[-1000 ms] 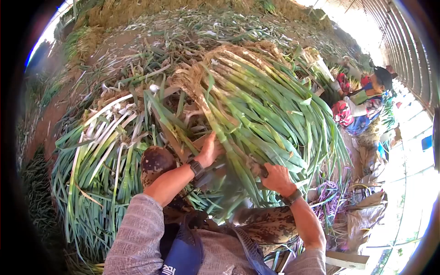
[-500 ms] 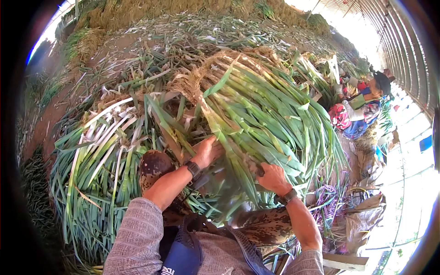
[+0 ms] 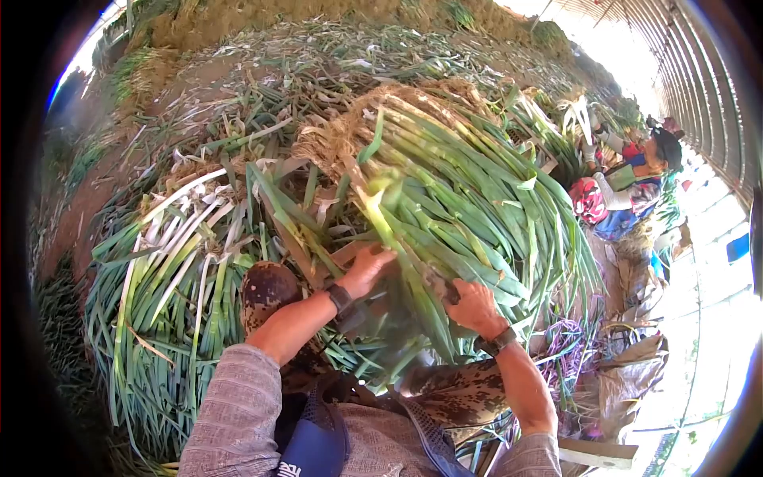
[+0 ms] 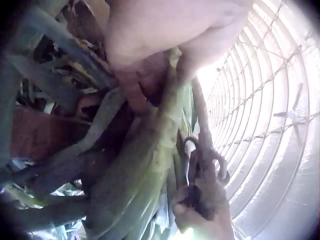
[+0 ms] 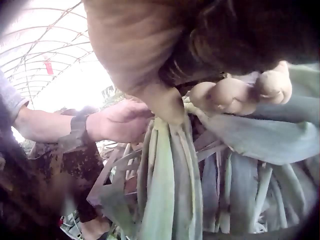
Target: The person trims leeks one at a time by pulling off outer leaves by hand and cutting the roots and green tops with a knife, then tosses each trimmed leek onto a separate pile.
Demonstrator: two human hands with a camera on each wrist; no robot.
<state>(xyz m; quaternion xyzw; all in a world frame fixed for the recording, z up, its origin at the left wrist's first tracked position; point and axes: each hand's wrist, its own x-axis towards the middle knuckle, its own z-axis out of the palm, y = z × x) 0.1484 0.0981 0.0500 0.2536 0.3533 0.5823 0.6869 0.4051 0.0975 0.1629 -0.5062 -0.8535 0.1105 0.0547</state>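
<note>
My left hand [image 3: 369, 270] grips a leek-like long green onion [image 3: 384, 226] partway along its stalk. Its rooty end points up and away, while the green leaves fan down toward my lap. Close on the right, my right hand [image 3: 475, 308] has its fingers curled round the black handle [image 5: 200, 55] of a gun-like tool [image 4: 204, 150] with a slim barrel and a looped part near the hand. The barrel runs beside the leaves toward my left hand. Around the upper stalk, the outer skin and a loose leaf look blurred.
A large heap of untrimmed long green onions [image 3: 477, 191] lies ahead. Stalks with white ends [image 3: 187, 215] are piled at the left. Leaf scraps [image 3: 262, 95] litter the ground. Another person [image 3: 628, 183] works at the far right, near purple twine [image 3: 563, 346].
My left hand has shifted slightly right and down on the stalk. The upper stalk looks brighter and blurred, and a loose leaf has swung upright. The other person has raised a pale bunch.
</note>
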